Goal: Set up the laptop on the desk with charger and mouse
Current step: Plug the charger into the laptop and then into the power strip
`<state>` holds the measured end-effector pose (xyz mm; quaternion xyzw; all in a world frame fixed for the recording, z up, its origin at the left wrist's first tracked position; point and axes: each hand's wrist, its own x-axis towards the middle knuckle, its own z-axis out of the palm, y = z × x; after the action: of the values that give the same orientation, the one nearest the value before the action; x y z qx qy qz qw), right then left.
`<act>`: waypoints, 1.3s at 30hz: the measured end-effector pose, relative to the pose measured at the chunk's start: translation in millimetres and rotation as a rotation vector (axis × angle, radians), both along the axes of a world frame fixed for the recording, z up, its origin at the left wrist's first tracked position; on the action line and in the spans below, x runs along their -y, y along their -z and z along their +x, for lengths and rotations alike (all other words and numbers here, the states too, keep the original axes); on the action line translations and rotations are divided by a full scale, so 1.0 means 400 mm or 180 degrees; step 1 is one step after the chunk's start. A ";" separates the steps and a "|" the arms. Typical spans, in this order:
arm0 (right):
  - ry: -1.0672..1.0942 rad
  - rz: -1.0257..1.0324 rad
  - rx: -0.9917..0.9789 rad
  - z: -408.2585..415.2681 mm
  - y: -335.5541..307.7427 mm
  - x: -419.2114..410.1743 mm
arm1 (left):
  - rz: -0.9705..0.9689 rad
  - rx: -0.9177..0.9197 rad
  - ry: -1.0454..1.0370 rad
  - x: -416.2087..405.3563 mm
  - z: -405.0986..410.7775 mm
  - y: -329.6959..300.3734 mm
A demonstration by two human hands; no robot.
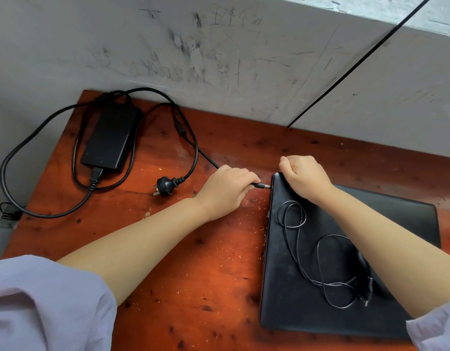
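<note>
My right forearm hides the mouse on the closed laptop (307, 307); only its thin cable (298, 245) shows. The laptop lies on a red-brown desk (193, 262) against a scuffed grey wall (218, 51), charger brick (110, 136) far left of it. My left hand (225, 190) pinches the charger plug (260, 185) at the laptop's left edge, and my right hand (304, 177) is clenched on its far corner.

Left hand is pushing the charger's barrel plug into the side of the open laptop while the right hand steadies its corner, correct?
Not quite: the laptop is closed, lid down, with a thin cable lying on it. The head view shows it. The left hand holds the barrel plug at its side; the right hand steadies the corner.
</note>
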<state>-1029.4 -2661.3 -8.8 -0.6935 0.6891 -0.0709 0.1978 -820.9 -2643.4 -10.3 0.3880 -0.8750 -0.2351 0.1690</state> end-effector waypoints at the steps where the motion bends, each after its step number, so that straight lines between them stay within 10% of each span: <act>1: 0.0001 0.0010 0.0002 0.001 0.002 0.000 | 0.0006 -0.0006 0.0010 -0.001 0.001 0.000; 39: 0.0106 -0.0039 0.0245 -0.004 -0.008 0.003 | -0.0116 -0.0023 0.0162 0.010 -0.026 -0.012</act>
<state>-1031.1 -2662.7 -5.8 -0.6800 0.6919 -0.1050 0.2188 -831.4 -2647.4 -5.6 0.3617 -0.8881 -0.2246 0.1732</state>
